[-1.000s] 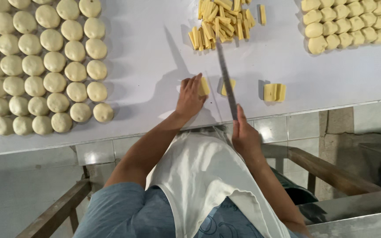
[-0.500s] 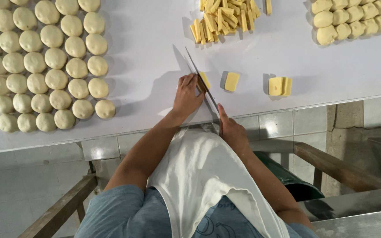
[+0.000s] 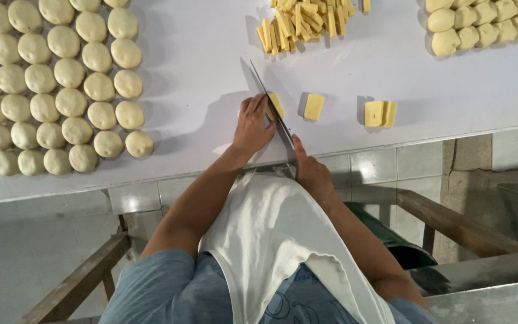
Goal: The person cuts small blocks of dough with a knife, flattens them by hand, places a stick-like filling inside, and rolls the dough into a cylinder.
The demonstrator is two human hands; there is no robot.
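Slicing a butter slab [image 3: 276, 103] with a knife [image 3: 271, 99], right hand [image 3: 310, 171] gripping.
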